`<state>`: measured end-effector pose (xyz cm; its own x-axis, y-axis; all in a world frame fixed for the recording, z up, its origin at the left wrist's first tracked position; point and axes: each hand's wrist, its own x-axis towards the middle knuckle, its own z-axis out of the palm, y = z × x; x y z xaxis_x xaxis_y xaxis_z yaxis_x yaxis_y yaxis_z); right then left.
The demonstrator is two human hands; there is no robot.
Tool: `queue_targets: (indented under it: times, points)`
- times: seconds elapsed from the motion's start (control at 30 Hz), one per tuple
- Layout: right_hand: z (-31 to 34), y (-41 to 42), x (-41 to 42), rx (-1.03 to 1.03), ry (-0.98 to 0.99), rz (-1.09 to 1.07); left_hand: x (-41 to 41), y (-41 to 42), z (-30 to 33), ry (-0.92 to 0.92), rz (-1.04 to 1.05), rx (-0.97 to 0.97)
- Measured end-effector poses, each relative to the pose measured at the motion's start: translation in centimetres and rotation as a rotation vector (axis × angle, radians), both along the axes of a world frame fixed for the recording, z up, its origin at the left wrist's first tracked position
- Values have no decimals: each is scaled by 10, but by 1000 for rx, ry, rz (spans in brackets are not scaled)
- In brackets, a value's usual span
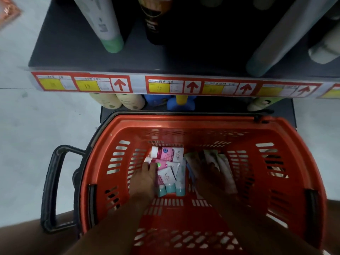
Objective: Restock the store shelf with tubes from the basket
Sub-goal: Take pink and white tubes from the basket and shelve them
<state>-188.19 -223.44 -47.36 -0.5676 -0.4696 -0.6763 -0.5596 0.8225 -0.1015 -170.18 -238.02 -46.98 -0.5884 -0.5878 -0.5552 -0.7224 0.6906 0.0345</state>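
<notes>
Tubes [168,169] lie heaped on the floor of a red basket [294,162] | left hand [145,178] fingers curled over pink tube | right hand [211,173] in shadow, fingers unclear | shelf [165,57] far, price strip [174,85] fronting it

Red basket [184,124] holds tubes [166,159] (pink, teal-capped); shelf [165,57] bears bottles [103,24].

The red plastic basket [184,126] was open on top, so hands could reach straight down. Pink and white tubes [166,159] filled the far left of its floor, and pale tubes [223,168] lay on the right. The near floor was bare. The dark shelf [165,61] with red price tags [160,86] hung over the far rim.
</notes>
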Motion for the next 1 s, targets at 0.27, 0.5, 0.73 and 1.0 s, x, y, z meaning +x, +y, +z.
queue_targets:
  times: [0.27,0.5,0.73,1.0]
  points:
    - [-9,4,1,18,-67,35,-3,-1,7,88,216,166]
    - [28,15,-5,-31,-117,-19,-11,7,30,220,425,211]
    - [65,19,-3,-117,-80,-183,-20,18,79,352,409,177]
    - [128,17,2,-312,21,-232,-32,28,138,625,401,105]
